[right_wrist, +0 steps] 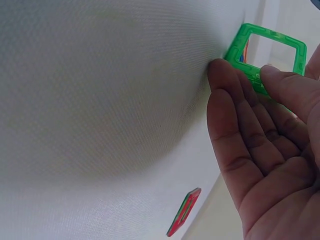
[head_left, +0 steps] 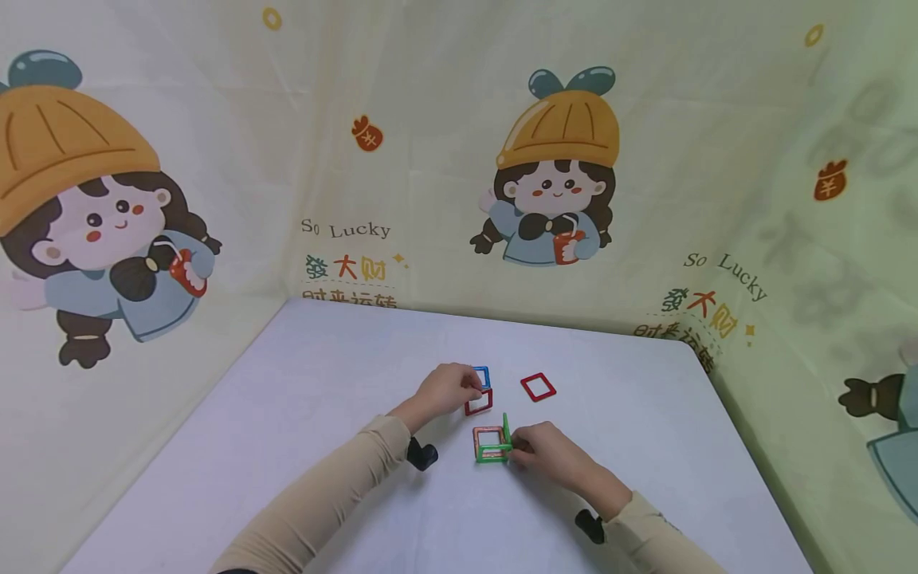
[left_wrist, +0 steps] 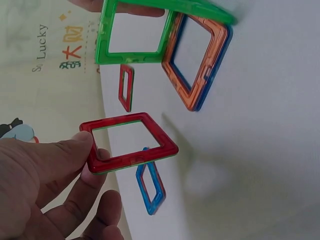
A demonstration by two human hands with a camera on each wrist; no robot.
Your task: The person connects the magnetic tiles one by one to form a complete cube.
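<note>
My left hand (head_left: 446, 387) pinches a red square magnetic tile (left_wrist: 117, 121) between thumb and fingers, holding it tilted above the table. Behind that tile lies a blue square tile (left_wrist: 143, 190). Nearer the body, my right hand (head_left: 552, 454) pinches the edge of a green square tile (right_wrist: 272, 34), thumb on one side and fingers behind. That green tile stands up beside another green one, and both meet an orange tile (left_wrist: 180, 86) lying flat with a blue edge showing under it. The left wrist view shows the green pair joined at a corner.
A second red square tile (head_left: 527, 391) lies flat on the white table (head_left: 301, 383), to the right of the blue one. Cloth with cartoon prints (head_left: 430, 239) hangs behind the table and along its sides. Black pieces (head_left: 421, 454) hang at both wrists.
</note>
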